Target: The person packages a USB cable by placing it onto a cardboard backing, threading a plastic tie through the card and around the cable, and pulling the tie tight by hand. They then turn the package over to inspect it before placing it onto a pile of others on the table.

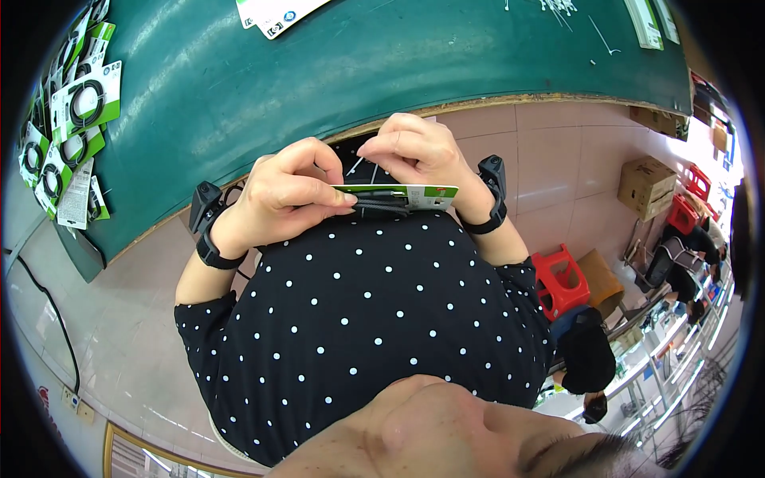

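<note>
Edge-on in front of my chest is a green-and-white backing card [437,191] with a coiled black cable [381,204] against its near face. My left hand [288,191] is closed on the card's left end, thumb and fingers pinching card and cable together. Just beyond the card's far side, my right hand [421,150] has its thumb and forefinger pressed together on a thin white cable tie [356,166]. Another white strand of tie shows below the right fingers. How the tie passes through the card is hidden.
A green-topped table [335,80] spans the far side, its wooden edge just past my hands. Carded black cables [80,103] are heaped at its left. Loose white cable ties [554,6] and blank-looking cards [279,14] lie farther back. Red stools [560,280] and a carton [645,187] stand right.
</note>
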The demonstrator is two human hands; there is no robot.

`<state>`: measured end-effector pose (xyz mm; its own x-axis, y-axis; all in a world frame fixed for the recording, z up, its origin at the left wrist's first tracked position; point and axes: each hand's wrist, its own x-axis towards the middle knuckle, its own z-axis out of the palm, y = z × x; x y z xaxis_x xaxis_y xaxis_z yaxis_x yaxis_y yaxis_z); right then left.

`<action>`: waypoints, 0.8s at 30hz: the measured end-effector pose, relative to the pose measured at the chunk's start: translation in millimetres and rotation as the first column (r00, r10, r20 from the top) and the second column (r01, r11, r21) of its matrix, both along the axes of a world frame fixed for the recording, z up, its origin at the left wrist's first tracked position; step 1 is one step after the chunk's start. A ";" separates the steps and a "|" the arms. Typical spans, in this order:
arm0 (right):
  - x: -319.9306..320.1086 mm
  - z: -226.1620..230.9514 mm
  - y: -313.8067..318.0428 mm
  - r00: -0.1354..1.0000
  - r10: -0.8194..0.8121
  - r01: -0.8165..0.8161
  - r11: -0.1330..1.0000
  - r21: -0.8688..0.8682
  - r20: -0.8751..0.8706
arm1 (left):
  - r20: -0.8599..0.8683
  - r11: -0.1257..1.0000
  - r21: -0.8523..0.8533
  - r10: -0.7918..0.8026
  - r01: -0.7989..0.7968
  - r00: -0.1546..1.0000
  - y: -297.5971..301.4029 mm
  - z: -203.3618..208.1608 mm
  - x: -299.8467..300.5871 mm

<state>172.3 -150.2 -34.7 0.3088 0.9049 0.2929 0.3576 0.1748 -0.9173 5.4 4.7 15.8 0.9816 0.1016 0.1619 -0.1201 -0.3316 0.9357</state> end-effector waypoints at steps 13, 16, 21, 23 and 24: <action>-4.8 -1.1 2.0 0.998 0.047 -0.048 0.999 0.016 0.034 | -0.036 0.998 -0.057 0.004 -0.006 0.999 0.6 -0.2 -7.4; -5.3 -1.9 1.9 0.999 0.044 -0.044 0.999 -0.001 -0.013 | -0.039 0.998 -0.056 0.004 -0.006 0.999 0.5 0.0 -7.6; -7.5 -1.2 -0.9 0.996 0.044 -0.047 0.998 -0.030 -0.073 | -0.039 0.999 -0.052 0.007 -0.009 0.999 -0.5 -0.3 -7.3; -7.8 -0.5 -1.7 0.992 0.067 -0.073 0.996 -0.051 -0.109 | -0.032 0.999 -0.052 0.008 -0.010 0.999 -0.7 -0.9 -7.1; -7.8 -0.6 -2.1 0.989 0.078 -0.086 0.995 -0.059 -0.128 | -0.033 0.999 -0.052 0.009 -0.011 0.999 -0.9 -1.1 -7.0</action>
<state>164.4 -152.3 -35.3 0.2637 0.9443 0.1970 0.2257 0.1382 -0.9643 -1.6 3.9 14.7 0.9851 0.1186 0.1244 -0.0864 -0.2835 0.9551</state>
